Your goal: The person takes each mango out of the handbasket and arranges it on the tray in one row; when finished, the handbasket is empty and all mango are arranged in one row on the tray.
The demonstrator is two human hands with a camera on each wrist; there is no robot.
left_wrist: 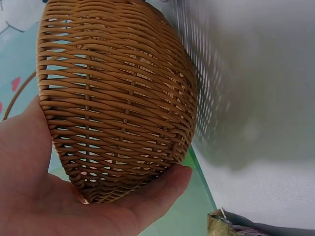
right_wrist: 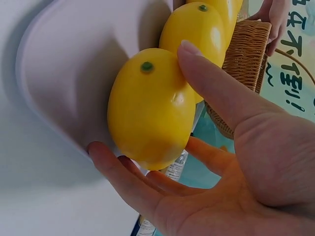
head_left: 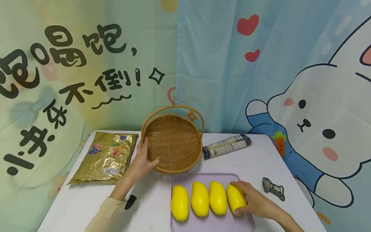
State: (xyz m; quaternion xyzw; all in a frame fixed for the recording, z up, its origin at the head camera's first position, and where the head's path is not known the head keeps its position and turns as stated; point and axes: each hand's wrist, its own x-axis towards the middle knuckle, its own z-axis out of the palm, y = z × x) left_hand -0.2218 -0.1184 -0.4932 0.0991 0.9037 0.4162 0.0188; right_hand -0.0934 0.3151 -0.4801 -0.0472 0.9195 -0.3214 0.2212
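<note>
A round wicker basket (head_left: 174, 145) with an arched handle stands tilted, its hollow facing me. My left hand (head_left: 144, 159) grips its left side, thumb over the rim and fingers behind the woven wall (left_wrist: 118, 98). Several yellow mangoes lie side by side on a pale purple tray (head_left: 203, 177). Around the rightmost mango (head_left: 236, 198) my right hand (head_left: 256, 199) has its thumb and fingers on opposite sides. The right wrist view shows this mango (right_wrist: 150, 113) end-on with a green stem spot, the thumb at its upper side and fingers beneath.
To the basket's left lies a gold foil bag (head_left: 108, 158). A long blue-and-silver packet (head_left: 227, 146) is at the back right. A small dark bone-shaped packet (head_left: 273, 189) lies right of the tray, and a black item (head_left: 130, 202) sits beside my left sleeve. Printed curtains (head_left: 208, 64) hang behind the table.
</note>
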